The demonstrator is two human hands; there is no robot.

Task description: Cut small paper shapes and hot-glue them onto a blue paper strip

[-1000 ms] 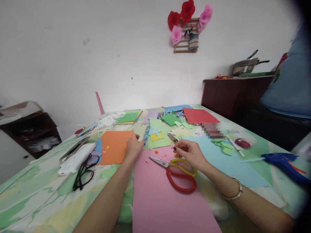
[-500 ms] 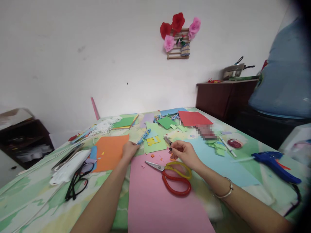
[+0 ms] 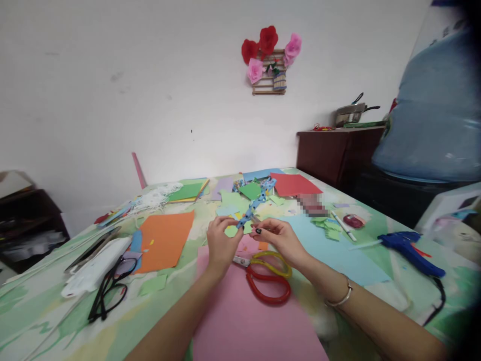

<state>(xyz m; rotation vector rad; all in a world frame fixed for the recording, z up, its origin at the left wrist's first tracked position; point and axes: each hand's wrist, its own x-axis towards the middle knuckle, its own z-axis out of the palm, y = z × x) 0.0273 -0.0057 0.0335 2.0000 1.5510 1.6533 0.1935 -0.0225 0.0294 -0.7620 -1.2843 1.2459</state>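
Note:
My left hand (image 3: 222, 244) is closed on the lower end of a narrow blue dotted strip (image 3: 257, 202). The strip slants up and to the right, with a twisted, uneven outline. Close beside it, my right hand (image 3: 280, 238) has thumb and fingers pinched together. A small greyish piece (image 3: 255, 219) shows at its fingertips, too little of it to name. Under both hands lies a pink sheet (image 3: 248, 321). On the sheet rest scissors (image 3: 268, 291) with one red and one yellow handle, their blades partly hidden behind my left hand.
An orange sheet (image 3: 165, 240), black glasses (image 3: 108, 293) and a white power strip (image 3: 95, 268) lie to the left. Rightward are a light blue sheet (image 3: 338, 260), a white pen (image 3: 343, 226) and a blue glue gun (image 3: 411, 253). A red sheet (image 3: 295, 184) and green scraps are farther back.
My left hand has lifted the blue strip and carried it right, close to my right hand. The strip now stands more upright. The view has shifted slightly.

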